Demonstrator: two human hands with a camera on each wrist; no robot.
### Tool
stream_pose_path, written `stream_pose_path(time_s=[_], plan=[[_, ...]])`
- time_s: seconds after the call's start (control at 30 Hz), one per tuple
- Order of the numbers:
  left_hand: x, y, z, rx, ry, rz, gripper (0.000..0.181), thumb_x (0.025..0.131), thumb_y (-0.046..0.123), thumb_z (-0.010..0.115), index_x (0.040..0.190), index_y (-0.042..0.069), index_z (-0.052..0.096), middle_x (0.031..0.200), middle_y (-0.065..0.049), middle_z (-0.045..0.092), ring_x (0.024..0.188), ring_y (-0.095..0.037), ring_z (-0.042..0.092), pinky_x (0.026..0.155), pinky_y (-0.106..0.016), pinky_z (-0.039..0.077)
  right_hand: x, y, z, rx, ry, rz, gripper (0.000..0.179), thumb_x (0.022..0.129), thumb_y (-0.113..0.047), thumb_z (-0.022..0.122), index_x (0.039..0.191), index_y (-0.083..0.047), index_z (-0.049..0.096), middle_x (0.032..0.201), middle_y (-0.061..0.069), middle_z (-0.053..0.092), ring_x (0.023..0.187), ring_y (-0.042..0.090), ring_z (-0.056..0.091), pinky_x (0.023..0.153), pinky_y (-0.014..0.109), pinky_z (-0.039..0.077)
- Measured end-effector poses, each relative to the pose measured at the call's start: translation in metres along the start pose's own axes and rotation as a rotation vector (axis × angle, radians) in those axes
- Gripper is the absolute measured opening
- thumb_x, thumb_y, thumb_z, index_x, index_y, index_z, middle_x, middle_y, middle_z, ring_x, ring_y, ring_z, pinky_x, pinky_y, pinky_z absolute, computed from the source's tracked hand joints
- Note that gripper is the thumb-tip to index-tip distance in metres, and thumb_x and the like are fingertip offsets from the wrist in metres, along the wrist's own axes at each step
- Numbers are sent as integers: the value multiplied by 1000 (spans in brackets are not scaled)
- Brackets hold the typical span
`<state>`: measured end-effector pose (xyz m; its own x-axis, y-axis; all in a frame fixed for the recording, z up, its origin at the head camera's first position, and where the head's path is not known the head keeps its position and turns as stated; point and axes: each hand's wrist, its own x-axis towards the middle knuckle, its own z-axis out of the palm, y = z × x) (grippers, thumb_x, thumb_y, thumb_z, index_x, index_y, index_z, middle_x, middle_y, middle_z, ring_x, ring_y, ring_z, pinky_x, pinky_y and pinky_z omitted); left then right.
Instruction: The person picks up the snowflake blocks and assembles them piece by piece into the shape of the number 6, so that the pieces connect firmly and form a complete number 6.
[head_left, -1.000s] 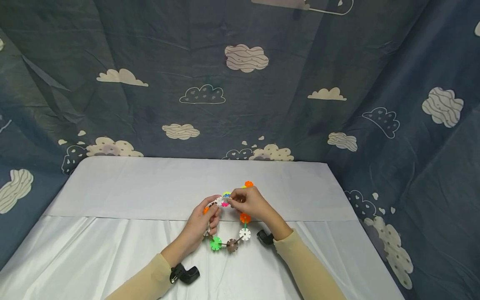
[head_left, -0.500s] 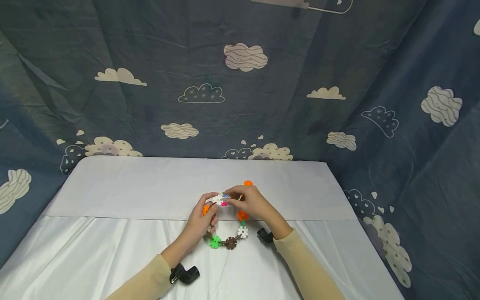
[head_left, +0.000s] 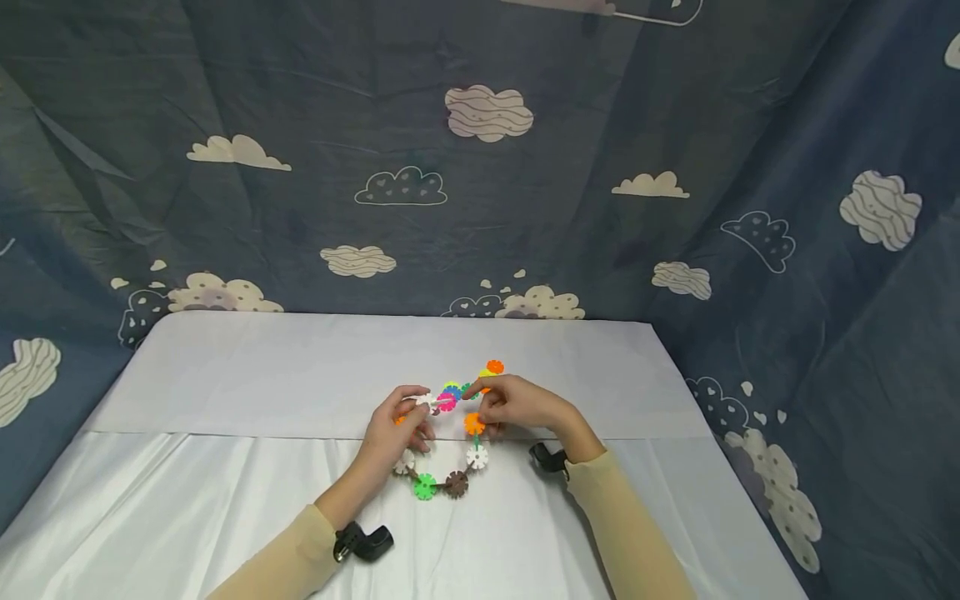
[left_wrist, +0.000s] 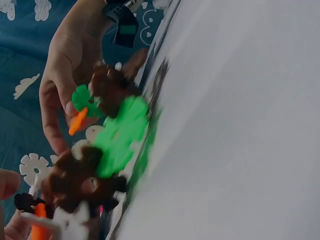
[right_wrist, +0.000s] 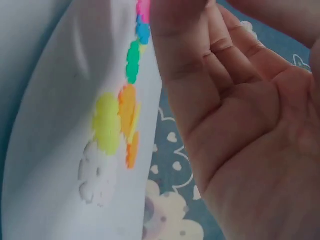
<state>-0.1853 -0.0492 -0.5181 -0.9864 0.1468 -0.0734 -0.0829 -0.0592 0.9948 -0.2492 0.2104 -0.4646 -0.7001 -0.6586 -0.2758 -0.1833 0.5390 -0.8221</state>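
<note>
Right grip [head_left: 527, 405] perhaps on disc chain [head_left: 456, 484]

Head cam looks forward and down from above the near side of the white table [head_left: 225, 492], farthest off, taking in the cloud-print curtain [head_left: 570, 208] behind the table. Left wrist cam: low over the table, rolled sideways, close to the disc chain [left_wrist: 82, 185], facing the right hand [left_wrist: 62, 70]. Right wrist cam: also rolled, very near that palm, facing the table's far edge. Head shares the green disc [left_wrist: 122, 135] with left wrist, yellow disc [right_wrist: 106, 122] with right.
</note>
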Motion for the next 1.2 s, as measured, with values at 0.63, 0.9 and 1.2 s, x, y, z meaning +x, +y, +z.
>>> stream_pose_path(time_s=[0.63,0.9,1.2], plan=[[4,-2,-2,98,-6,-26,25,103,24,72,124,12,62,85,-13,75,51,-11,44,46,-20,35,2,17,-17,59,371,102,32,104,-15,68,134,-3,66,90,14,75,66,20,65,64,31,59],[3,-3,-1,61,-31,-19,28,103,20,72,128,11,64,104,-19,79,54,-12,49,46,-19,32,2,36,-28,14,578,290,35,102,-24,72,132,-8,67,81,7,65,60,17,55,57,26,48],[2,-2,0,65,-19,-16,26,103,20,72,126,12,64,108,-11,82,55,-12,50,46,-19,31,-14,54,-39,-204,341,319,38,89,-21,86,123,-14,72,80,3,56,70,18,49,65,30,39]])
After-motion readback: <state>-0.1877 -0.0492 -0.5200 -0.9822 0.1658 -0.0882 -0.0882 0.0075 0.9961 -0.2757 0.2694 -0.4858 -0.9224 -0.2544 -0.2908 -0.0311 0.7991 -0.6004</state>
